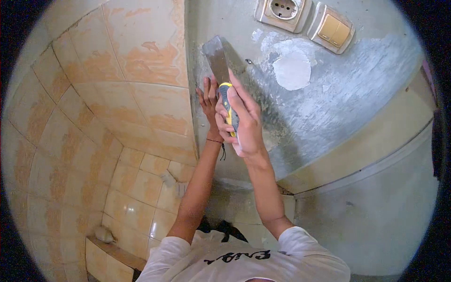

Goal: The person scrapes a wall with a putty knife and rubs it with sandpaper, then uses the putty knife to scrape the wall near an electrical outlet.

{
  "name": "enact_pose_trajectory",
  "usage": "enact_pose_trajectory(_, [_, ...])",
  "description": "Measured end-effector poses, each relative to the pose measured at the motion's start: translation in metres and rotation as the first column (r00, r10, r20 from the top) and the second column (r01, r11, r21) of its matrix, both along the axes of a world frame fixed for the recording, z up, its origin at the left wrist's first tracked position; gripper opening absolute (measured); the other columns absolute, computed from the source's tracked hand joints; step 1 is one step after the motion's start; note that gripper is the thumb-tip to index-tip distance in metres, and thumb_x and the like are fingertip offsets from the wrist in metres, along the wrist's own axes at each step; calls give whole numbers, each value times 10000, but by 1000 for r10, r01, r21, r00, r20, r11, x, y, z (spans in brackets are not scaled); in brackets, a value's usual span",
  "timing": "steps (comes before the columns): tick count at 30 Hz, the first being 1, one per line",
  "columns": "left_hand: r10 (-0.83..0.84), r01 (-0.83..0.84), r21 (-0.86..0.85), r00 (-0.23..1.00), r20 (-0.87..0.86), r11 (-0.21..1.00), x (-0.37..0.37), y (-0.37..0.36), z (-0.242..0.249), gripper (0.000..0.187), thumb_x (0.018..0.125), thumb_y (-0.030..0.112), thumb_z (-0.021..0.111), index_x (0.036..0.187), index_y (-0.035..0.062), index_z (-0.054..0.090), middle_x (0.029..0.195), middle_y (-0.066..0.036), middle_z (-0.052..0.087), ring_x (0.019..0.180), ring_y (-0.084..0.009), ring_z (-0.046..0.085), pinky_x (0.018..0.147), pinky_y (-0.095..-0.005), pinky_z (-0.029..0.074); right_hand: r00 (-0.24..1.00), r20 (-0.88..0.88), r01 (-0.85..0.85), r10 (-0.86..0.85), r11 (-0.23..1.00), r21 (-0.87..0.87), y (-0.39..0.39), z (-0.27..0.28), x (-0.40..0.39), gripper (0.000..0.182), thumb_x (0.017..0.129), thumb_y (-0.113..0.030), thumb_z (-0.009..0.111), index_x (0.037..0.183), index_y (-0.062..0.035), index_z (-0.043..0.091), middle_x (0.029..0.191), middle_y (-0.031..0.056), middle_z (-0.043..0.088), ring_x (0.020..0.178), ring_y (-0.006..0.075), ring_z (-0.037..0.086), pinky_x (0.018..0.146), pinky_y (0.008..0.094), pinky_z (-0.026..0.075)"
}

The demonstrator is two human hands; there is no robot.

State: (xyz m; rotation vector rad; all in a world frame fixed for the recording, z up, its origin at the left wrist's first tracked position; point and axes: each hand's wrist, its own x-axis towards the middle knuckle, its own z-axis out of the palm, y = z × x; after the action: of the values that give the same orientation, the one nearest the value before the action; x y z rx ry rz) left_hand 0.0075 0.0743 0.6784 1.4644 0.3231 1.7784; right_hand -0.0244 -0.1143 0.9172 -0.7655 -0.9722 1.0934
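Note:
My right hand (pixel 248 123) grips a putty knife (pixel 217 58) by its yellow and dark grey handle. The broad metal blade points up and to the left, its tip close to the edge where the grey wall (pixel 329 110) meets the tiles. Against that wall, partly behind the knife and my right hand, my left hand (pixel 208 102) rests with its fingers spread and holds nothing. A dark cord bracelet (pixel 217 140) circles the left wrist. Right of the blade is a round white filler patch (pixel 292 70), with paler smears around it.
A power socket (pixel 283 8) and a double light switch (pixel 334 33) are mounted above the patch. Orange-patterned tiles (pixel 155 110) cover the wall on the left. Below lie a shiny tiled floor (pixel 136 190) and a tiled ledge (pixel 112 256). A small dark fitting (pixel 249 61) sticks out near the blade.

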Motion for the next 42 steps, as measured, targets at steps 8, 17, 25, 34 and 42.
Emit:
enact_pose_trajectory(8, [408,-374,278,910,-75,885,-37,-54,99,329,985,222,493,1288,101,540,1549,-94,380,1453,-308,344,1202,-561,209,999,45,5,-6,1000,20,4,-3,7,508,1060,-293,460,1550,-236,340,749,1,412,490,44,368,343,159,211])
enact_pose_trajectory(17, [881,-700,541,425,-208,466,-29,-38,100,338,977,207,509,1293,88,535,1533,-79,397,1443,-290,367,1200,-555,218,1000,6,15,-15,1000,-3,-1,-1,3,513,1066,-269,448,1556,-187,322,743,7,420,480,47,361,340,159,208])
enact_pose_trajectory(25, [820,-667,493,531,-212,559,-27,-41,92,344,984,211,515,1297,69,525,1522,-82,409,1439,-290,375,1193,-559,226,994,-35,100,-99,995,13,5,-7,-14,513,1067,-245,443,1560,-190,309,747,12,413,472,49,353,335,151,203])
enact_pose_trajectory(34, [273,-270,247,962,25,930,-32,-56,89,387,968,222,529,1322,65,534,1526,-99,394,1450,-284,350,1183,-574,245,986,-158,44,-45,999,-11,4,-9,-17,524,1066,-246,433,1568,-226,284,764,15,396,475,55,331,322,143,204])
enact_pose_trajectory(42, [816,-659,488,517,-258,572,-31,-53,102,447,966,244,528,1386,90,509,1532,-61,399,1441,-272,353,1178,-557,264,992,-121,26,-26,1000,-7,3,-3,-10,529,1036,-303,509,1537,-222,357,747,10,409,466,62,354,329,165,219])
